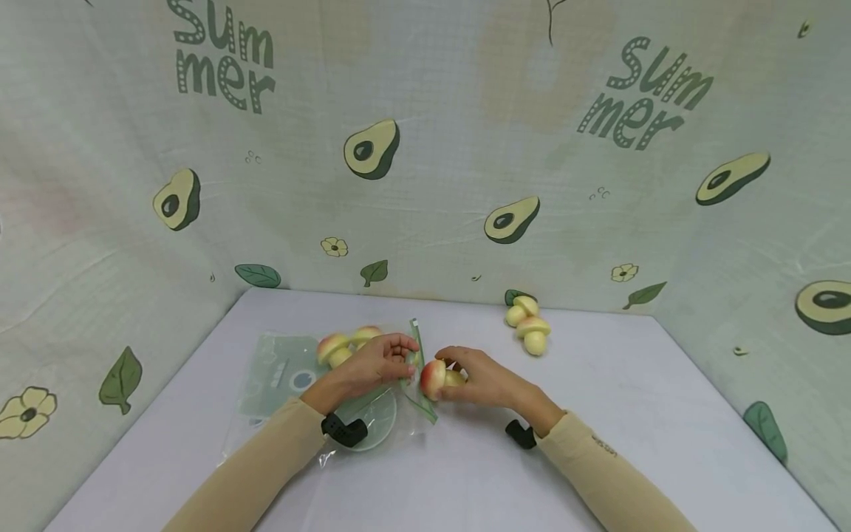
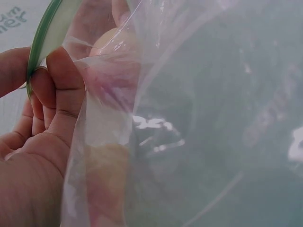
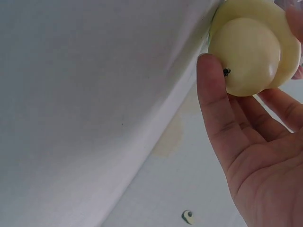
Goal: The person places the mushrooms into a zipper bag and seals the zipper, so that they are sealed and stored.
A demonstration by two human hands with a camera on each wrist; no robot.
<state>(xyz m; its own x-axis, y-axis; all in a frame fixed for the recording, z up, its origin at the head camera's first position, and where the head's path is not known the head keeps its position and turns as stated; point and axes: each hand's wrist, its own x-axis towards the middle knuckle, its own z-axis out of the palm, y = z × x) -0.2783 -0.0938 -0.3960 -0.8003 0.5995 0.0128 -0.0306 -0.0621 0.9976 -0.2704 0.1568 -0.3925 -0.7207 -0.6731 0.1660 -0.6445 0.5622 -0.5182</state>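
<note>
I find the left hand (image 1: 372,367) pinching the green-edged rim of a clear plastic zip bag (image 1: 275,391). The right hand (image 1: 488,380) grips a red-and-cream, mushroom-shaped piece (image 1: 434,380) just beside the bag's mouth. Two similar pieces (image 1: 332,347) show through the film. I note two yellowish mushroom-shaped pieces (image 1: 535,336) near the white worktop's (image 1: 618,399) far edge.

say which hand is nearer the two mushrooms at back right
Right. The right hand is in front and left of both mushrooms; the left hand is farther left, pinching the bag's green edge.
</note>
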